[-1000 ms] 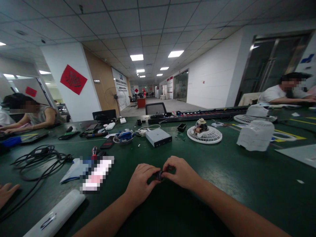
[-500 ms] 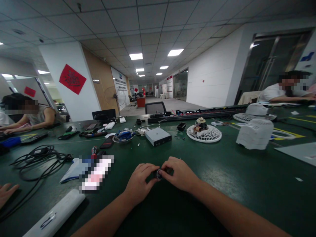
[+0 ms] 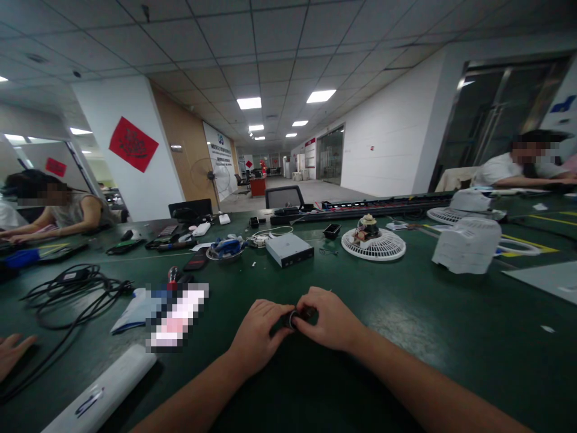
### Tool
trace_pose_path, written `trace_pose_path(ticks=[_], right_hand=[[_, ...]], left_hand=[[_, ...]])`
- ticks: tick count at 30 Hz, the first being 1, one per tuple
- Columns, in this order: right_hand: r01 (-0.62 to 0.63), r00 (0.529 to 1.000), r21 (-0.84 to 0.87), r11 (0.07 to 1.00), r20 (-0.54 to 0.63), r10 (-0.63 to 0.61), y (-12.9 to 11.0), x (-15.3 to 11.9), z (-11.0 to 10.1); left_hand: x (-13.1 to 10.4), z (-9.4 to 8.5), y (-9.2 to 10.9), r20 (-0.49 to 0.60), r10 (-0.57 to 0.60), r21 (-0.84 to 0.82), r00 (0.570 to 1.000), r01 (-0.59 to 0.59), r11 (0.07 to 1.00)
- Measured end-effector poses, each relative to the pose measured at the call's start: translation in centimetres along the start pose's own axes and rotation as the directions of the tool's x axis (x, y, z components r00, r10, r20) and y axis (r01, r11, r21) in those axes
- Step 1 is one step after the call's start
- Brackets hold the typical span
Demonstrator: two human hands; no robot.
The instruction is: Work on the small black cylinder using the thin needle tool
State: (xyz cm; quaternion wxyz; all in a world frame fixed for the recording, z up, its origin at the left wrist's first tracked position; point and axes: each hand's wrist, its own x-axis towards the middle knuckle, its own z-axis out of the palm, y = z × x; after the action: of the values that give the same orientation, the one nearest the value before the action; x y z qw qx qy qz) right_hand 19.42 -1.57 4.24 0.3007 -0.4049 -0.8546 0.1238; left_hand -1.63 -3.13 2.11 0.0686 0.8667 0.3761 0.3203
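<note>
Both hands meet over the green table [image 3: 252, 397], near its middle. Between their fingertips is a small dark round part [image 3: 291, 319] with a light ring-shaped edge. My left hand [image 3: 259, 334] pinches it from the left with thumb and fingers. From the right, my right hand [image 3: 331, 319] has its thumb and curled fingers on the same part. The fingers cover much of it, so its exact shape is hidden. A grey metal box [image 3: 289, 248] stands just beyond the hands.
Beyond on the right are a white round grille [image 3: 374, 245] and a white plastic housing [image 3: 467, 245]. Black cables [image 3: 76, 294], a white long case [image 3: 101, 391] and another person's hand [image 3: 15, 352] are at the left.
The thumb and fingers of my right hand have shifted slightly on the round part, which is turned a little. Both hands keep their hold.
</note>
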Motion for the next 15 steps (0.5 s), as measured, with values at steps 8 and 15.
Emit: trace_pose_path(ticks=[8, 15], right_hand=[[0.000, 0.979, 0.024, 1.000, -0.206, 0.005, -0.1, 0.2, -0.3], [-0.003, 0.851, 0.320, 0.947, -0.497, 0.171, 0.6, 0.5, -0.4]], left_hand=[[0.2, 0.4, -0.2, -0.046, -0.114, -0.060, 0.992, 0.111, 0.992], [0.4, 0.4, -0.6, -0.125, -0.291, -0.039, 0.949, 0.288, 0.957]])
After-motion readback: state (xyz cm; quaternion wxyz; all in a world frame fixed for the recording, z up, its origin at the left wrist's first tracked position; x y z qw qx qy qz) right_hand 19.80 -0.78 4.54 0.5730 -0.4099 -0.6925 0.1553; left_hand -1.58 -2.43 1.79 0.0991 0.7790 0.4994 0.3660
